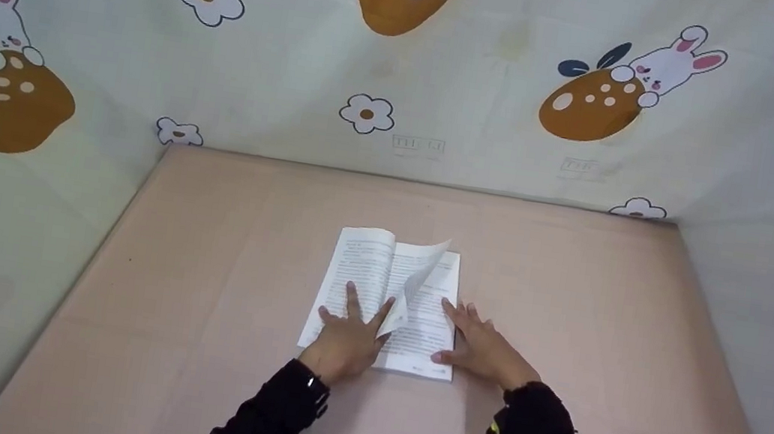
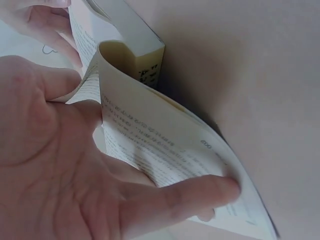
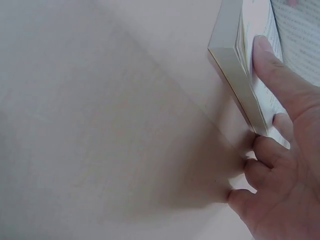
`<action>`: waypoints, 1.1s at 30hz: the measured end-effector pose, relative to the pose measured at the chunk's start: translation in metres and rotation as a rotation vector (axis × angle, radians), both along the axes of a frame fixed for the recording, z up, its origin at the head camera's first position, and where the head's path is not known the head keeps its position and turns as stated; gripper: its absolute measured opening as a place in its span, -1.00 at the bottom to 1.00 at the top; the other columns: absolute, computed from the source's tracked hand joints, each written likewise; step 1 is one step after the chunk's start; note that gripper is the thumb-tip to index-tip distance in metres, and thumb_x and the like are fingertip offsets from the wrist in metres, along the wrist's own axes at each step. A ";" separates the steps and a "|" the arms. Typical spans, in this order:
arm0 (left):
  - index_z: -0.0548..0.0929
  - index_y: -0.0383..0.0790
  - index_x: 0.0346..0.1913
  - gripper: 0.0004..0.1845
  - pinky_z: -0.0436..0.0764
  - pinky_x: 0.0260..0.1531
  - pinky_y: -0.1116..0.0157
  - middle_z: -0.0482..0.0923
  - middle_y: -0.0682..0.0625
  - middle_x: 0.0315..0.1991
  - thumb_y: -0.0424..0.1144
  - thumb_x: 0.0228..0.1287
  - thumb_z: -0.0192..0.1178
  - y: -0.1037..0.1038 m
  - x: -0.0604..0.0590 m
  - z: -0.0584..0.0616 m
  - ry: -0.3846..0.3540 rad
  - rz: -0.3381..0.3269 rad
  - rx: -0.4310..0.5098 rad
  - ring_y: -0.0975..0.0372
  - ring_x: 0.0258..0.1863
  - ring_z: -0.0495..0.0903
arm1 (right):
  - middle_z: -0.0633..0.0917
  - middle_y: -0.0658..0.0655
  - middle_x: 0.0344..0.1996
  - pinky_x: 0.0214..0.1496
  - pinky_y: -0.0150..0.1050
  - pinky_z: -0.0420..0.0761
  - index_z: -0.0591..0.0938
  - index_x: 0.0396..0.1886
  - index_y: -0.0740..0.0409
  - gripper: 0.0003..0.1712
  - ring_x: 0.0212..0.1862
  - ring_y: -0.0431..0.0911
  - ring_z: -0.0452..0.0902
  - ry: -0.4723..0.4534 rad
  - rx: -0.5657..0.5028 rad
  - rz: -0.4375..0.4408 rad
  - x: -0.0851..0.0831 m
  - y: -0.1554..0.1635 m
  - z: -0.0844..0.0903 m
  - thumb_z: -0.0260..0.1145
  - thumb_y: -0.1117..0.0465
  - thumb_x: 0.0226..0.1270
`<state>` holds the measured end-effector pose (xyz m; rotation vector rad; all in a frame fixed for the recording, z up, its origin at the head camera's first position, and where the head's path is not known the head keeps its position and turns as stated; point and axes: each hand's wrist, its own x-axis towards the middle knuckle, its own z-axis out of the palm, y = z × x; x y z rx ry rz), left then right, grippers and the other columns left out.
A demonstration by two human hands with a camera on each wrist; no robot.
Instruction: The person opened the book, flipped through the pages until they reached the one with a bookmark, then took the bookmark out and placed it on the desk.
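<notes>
**Open book, one leaf mid-turn**

Cartoon-print fabric with rabbits and flowers walls in a bare pinkish tabletop (image 1: pixel 211 283), and near its middle lies an open book (image 1: pixel 384 300). Both hands rest on it. From the head camera, the left hand (image 1: pixel 348 333) lies flat on the left-hand page with fingers spread and nearly straight, and just beside its thumb a single loose leaf (image 1: pixel 418 274) stands up, curling over toward that hand. From the left wrist camera, the leaf arches above the palm while a straight finger (image 2: pixel 200 192) presses the printed page down; nothing is pinched. The right hand (image 1: pixel 482 348) sits at the book's outer right edge, fingers extended across the right-hand page; its wrist camera shows one finger (image 3: pixel 272 70) lying on the page block and the others loosely curled against the table beside the cover.

By my reading, the step in hand is a page turn, caught halfway. Finishing it would call for the left fingers to lift briefly, let the leaf fall beneath them, then smooth it flat.

No container is in view
</notes>
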<state>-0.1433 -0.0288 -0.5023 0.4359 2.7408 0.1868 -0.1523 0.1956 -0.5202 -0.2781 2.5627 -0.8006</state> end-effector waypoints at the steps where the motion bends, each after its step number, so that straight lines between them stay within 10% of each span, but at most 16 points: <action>1: 0.04 0.07 0.46 -0.42 0.25 0.13 -0.30 -0.10 -0.62 0.32 0.08 0.45 -0.28 -0.001 0.000 0.000 -0.001 0.003 0.015 -0.50 0.02 0.34 | 0.03 0.37 0.42 0.44 0.17 -0.13 0.09 0.46 0.11 0.04 0.47 0.21 -0.19 -0.003 0.004 -0.002 0.000 0.000 0.000 0.39 -0.06 0.06; 9: -0.06 -0.13 0.47 -0.35 0.37 0.07 -0.24 -0.20 -0.48 0.41 0.00 0.42 -0.20 -0.011 0.001 -0.003 -0.082 0.090 0.145 -0.56 0.15 0.11 | 0.02 0.33 0.43 0.46 0.12 -0.15 0.08 0.46 0.08 0.06 0.48 0.16 -0.22 -0.032 -0.002 -0.009 -0.001 0.000 0.000 0.40 -0.07 0.04; 21: 0.07 -0.66 0.31 -0.45 0.42 0.11 -0.09 -0.07 -0.52 0.37 -0.36 0.37 -0.20 -0.020 0.006 -0.002 -0.017 0.037 0.121 -0.42 0.22 0.18 | 0.03 0.34 0.43 0.47 0.11 -0.17 0.09 0.46 0.06 0.06 0.48 0.17 -0.20 -0.021 -0.033 -0.025 -0.001 0.001 0.000 0.42 -0.05 0.03; 27: 0.10 -0.66 0.30 -0.30 0.64 -0.23 0.00 0.03 -0.54 0.33 -0.60 0.08 0.10 -0.017 0.009 -0.005 0.131 0.078 0.144 -0.40 0.10 0.36 | 0.02 0.33 0.44 0.47 0.11 -0.17 0.08 0.46 0.08 0.06 0.48 0.17 -0.21 -0.031 -0.033 -0.028 -0.001 0.001 -0.001 0.42 -0.06 0.04; 33: -0.11 -0.22 0.47 0.04 0.66 -0.52 0.17 -0.32 -0.45 0.43 -0.79 -0.10 0.07 -0.014 0.004 -0.012 0.219 0.136 0.232 -0.44 -0.02 0.42 | 0.00 0.33 0.44 0.46 0.13 -0.17 0.08 0.46 0.04 0.06 0.47 0.18 -0.20 -0.042 -0.036 -0.047 0.000 0.000 0.000 0.42 -0.05 0.03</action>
